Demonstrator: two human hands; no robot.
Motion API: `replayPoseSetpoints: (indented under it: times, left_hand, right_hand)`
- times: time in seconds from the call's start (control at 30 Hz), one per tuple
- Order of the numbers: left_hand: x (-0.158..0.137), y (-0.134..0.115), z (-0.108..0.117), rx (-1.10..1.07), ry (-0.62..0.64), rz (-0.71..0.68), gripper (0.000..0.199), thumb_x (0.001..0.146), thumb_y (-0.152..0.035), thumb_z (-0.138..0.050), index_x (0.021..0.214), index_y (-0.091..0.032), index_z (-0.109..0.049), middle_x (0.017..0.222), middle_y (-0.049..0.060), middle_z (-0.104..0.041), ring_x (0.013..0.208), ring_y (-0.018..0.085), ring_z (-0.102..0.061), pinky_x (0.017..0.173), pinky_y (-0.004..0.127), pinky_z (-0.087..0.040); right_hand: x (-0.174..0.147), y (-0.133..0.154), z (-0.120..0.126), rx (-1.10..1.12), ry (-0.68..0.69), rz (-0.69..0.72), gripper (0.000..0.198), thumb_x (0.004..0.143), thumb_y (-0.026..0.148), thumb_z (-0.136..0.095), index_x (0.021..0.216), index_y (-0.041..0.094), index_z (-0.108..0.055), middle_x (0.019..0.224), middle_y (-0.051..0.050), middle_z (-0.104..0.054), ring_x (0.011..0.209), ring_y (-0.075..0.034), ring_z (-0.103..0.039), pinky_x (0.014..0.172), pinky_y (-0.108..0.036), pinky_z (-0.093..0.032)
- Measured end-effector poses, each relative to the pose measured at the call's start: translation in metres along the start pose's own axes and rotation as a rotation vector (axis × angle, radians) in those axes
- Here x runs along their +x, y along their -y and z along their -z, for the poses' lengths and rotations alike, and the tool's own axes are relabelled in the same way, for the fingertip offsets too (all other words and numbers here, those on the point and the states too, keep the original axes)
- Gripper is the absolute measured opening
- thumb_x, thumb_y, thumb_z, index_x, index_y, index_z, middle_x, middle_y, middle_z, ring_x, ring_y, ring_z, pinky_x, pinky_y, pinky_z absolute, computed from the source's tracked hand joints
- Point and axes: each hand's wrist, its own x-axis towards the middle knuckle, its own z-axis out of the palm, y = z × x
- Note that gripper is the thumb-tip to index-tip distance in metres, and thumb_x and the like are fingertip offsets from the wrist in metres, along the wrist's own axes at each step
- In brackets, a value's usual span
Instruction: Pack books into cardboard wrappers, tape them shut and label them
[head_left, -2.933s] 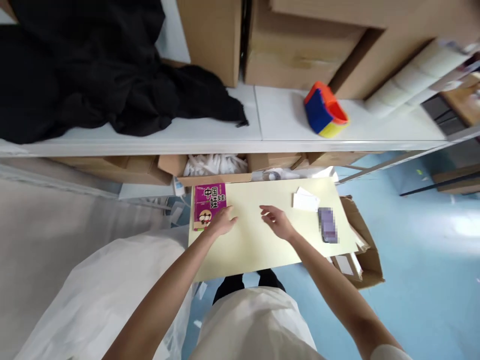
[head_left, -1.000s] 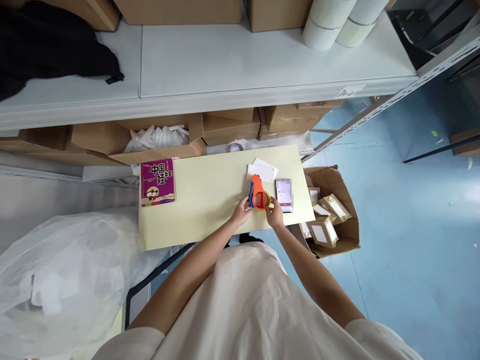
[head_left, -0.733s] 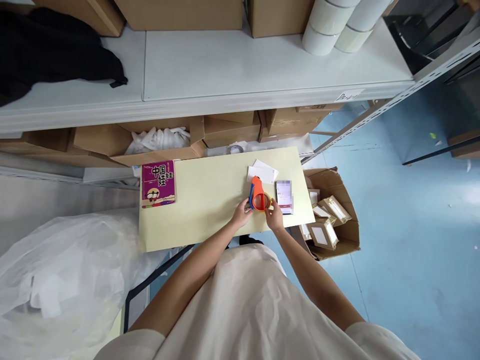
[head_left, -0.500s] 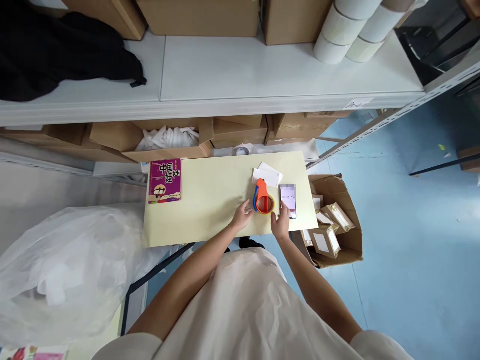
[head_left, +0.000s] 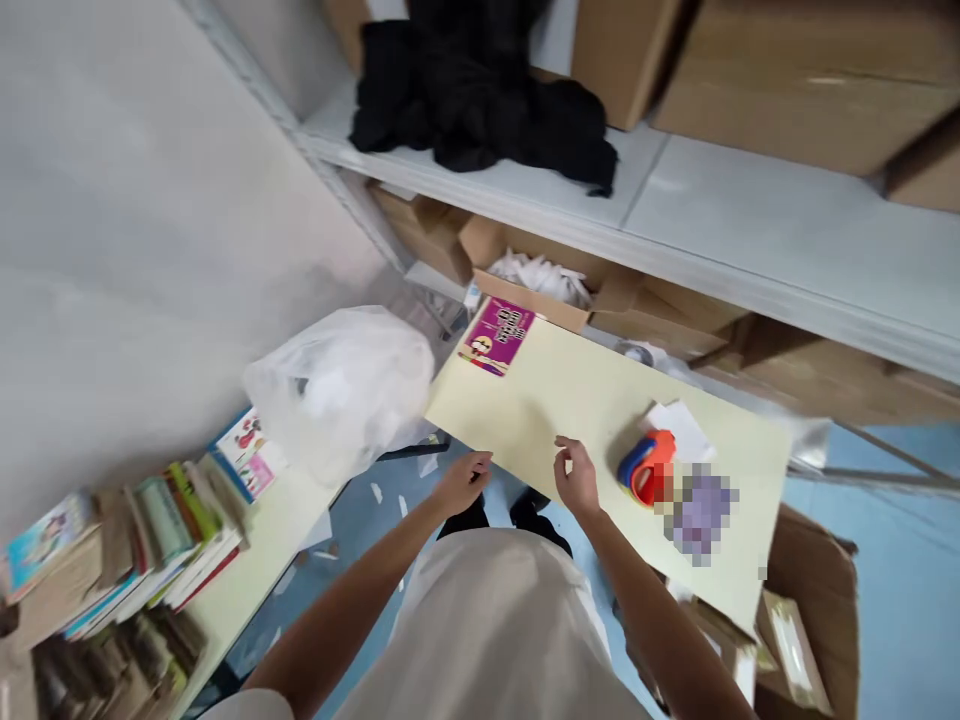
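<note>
My left hand (head_left: 463, 482) hovers just off the near edge of the pale yellow table (head_left: 577, 390), its fingers loosely bent and apart with nothing in them. Over that edge, to the right, my right hand (head_left: 576, 478) is half curled and empty, with a gap between thumb and fingers. A red and blue tape dispenser (head_left: 646, 466) lies to the right of this hand. White cards (head_left: 682, 428) are behind the dispenser, and a blurred-out phone (head_left: 703, 512) lies beside it. Towards the table's far left corner is a purple book (head_left: 498, 335).
At left, a large white plastic bag (head_left: 345, 385) and stacked books (head_left: 161, 530) sit on another table. An open carton (head_left: 817, 590) with small boxes stands at lower right. Behind runs a shelf (head_left: 750, 235) with cartons and black cloth (head_left: 487, 100).
My view has swung left, bringing the stacked books into sight. Both hands have moved left, away from the tape dispenser and the phone. The things on the table look unmoved.
</note>
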Motion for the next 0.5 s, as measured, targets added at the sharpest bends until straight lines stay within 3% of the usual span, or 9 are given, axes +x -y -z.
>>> replayPoseSetpoints:
  times: [0.13, 0.3, 0.4, 0.5]
  left_hand:
    - [-0.037, 0.027, 0.08, 0.179, -0.321, 0.001, 0.032, 0.083, -0.032, -0.052, 0.111, -0.02, -0.062, 0.105, 0.009, -0.07, 0.092, 0.024, -0.068, 0.075, 0.033, -0.057]
    - [-0.057, 0.077, 0.171, 0.313, -0.608, 0.121, 0.04, 0.083, -0.038, -0.05, 0.116, -0.017, -0.059, 0.109, 0.011, -0.067, 0.097, 0.026, -0.065, 0.084, 0.04, -0.054]
    - [-0.056, 0.108, 0.214, 0.427, -0.569, 0.141, 0.052, 0.076, -0.045, -0.06, 0.12, -0.016, -0.057, 0.116, 0.014, -0.064, 0.105, 0.029, -0.061, 0.09, 0.041, -0.05]
    - [-0.053, 0.13, 0.239, 0.59, -0.419, 0.103, 0.077, 0.062, -0.047, -0.075, 0.128, -0.017, -0.051, 0.129, 0.017, -0.056, 0.118, 0.035, -0.051, 0.096, 0.048, -0.043]
  right_hand:
    - [0.035, 0.051, -0.052, 0.035, 0.262, 0.17, 0.027, 0.088, 0.015, -0.038, 0.101, 0.019, -0.061, 0.092, -0.007, -0.067, 0.083, -0.018, -0.064, 0.075, -0.033, -0.054]
    - [0.067, 0.131, -0.126, -0.053, 0.434, 0.353, 0.026, 0.089, 0.015, -0.041, 0.1, 0.019, -0.064, 0.092, -0.007, -0.069, 0.087, -0.019, -0.063, 0.081, -0.033, -0.051]
    - [0.078, 0.18, -0.175, -0.153, 0.561, 0.499, 0.026, 0.089, 0.023, -0.05, 0.112, 0.019, -0.061, 0.098, -0.009, -0.068, 0.094, -0.021, -0.062, 0.089, -0.036, -0.048]
    - [0.081, 0.217, -0.223, -0.361, 0.692, 0.671, 0.049, 0.079, 0.033, -0.067, 0.125, 0.02, -0.054, 0.122, -0.013, -0.061, 0.114, -0.027, -0.053, 0.099, -0.045, -0.04]
